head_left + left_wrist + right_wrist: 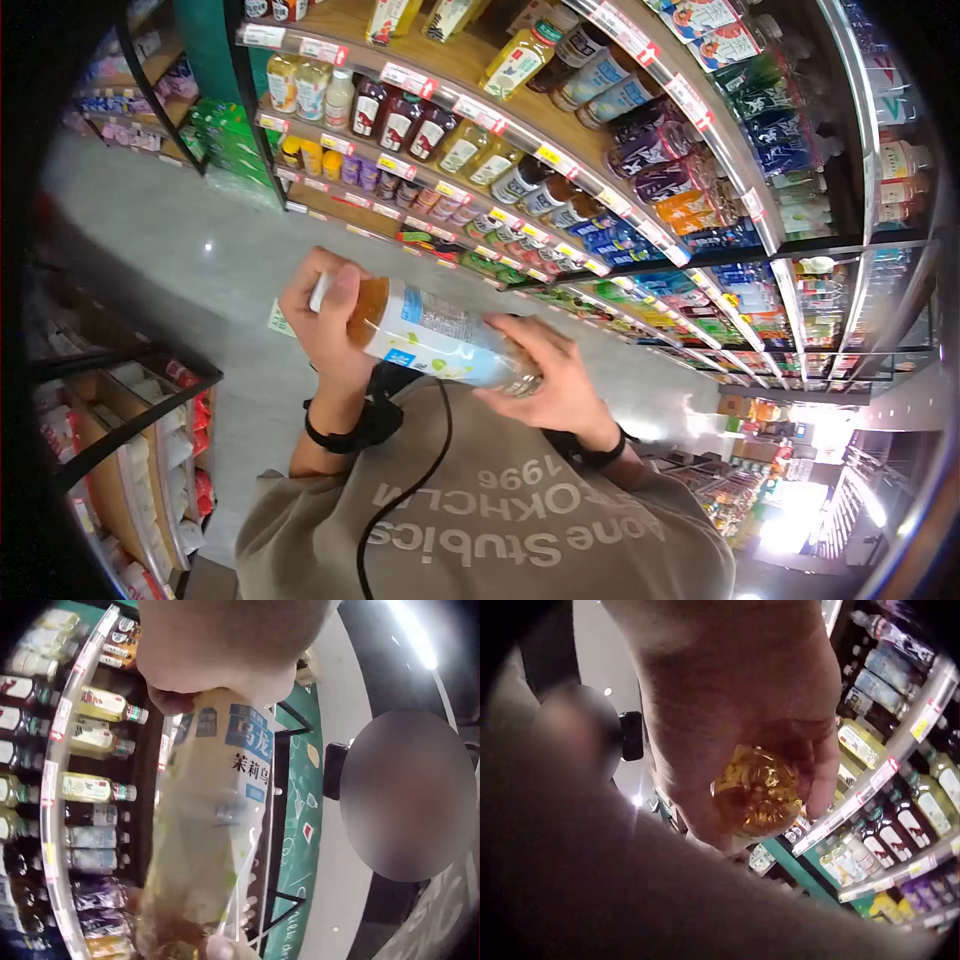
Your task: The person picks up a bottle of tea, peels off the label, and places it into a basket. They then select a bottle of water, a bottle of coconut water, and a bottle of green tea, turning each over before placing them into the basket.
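A clear plastic tea bottle (425, 335) with amber liquid and a white and pale-blue label is held tilted in front of the chest. My left hand (335, 325) grips its neck end, where part of a white cap shows beside the thumb. At the other end my right hand (550, 370) holds the base, thumb and fingers round it. The left wrist view shows the label of the bottle (247, 742) close up, with blue panels and Chinese characters. In the right wrist view, amber shows through the base of the bottle (757, 791) within the curled fingers.
Long store shelves (440, 85) full of bottled drinks run along the far side of the aisle, with price tags on their edges. A lower rack (140, 440) of packaged goods stands at the left. Grey floor (235, 250) lies between them.
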`<action>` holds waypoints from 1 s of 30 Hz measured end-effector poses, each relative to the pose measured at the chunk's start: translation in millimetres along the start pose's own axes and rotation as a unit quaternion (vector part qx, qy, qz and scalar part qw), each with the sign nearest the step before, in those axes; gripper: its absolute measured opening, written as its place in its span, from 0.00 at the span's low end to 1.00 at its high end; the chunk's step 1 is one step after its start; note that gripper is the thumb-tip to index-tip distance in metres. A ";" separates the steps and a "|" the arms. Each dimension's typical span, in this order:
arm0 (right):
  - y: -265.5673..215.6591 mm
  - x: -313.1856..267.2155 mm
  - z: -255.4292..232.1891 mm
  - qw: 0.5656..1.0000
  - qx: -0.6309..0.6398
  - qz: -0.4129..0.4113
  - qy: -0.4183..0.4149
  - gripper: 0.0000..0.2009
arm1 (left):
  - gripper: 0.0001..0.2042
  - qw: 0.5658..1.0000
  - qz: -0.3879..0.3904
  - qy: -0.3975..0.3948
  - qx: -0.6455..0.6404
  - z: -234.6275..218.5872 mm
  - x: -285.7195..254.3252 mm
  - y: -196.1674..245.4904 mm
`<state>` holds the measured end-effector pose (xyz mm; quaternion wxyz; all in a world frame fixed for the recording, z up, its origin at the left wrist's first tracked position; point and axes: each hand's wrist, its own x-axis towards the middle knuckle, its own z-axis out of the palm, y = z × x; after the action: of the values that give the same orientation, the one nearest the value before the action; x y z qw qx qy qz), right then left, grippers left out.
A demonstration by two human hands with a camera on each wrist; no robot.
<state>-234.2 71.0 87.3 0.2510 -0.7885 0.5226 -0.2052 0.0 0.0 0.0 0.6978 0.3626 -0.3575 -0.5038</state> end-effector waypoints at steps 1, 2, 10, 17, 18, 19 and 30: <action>-9.3 -3.6 -1.5 0.999 0.014 0.026 -0.012 0.39 | 0.12 1.000 -0.014 -0.006 0.011 6.7 -0.6 2.9; -19.1 -6.9 -4.1 0.998 0.026 0.051 -0.026 0.40 | 0.12 0.999 -0.042 0.002 -0.003 12.5 2.0 3.7; -12.1 -18.1 8.6 0.967 0.190 0.149 -0.079 0.40 | 0.11 0.963 -0.167 0.067 -0.200 51.9 7.6 2.5; -11.4 -11.9 12.5 0.964 0.205 0.139 -0.101 0.39 | 0.12 0.961 -0.144 0.011 -0.236 30.6 5.8 -23.5; -10.8 -12.1 13.8 0.962 0.206 0.143 -0.108 0.39 | 0.12 0.984 -0.073 0.037 -0.158 37.2 -1.0 -23.7; -9.6 -12.2 14.5 0.962 0.203 0.147 -0.110 0.40 | 0.12 0.994 -0.025 0.043 -0.095 41.5 -5.4 -23.6; 19.9 -18.5 -0.4 0.944 0.302 0.133 0.000 0.41 | 0.23 0.939 -0.187 -0.182 -0.224 72.8 6.2 3.2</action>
<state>-255.7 81.5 74.4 0.5022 -0.5991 0.5362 -0.3183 -60.1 -15.8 38.6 0.5771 0.1593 -0.2816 -0.7498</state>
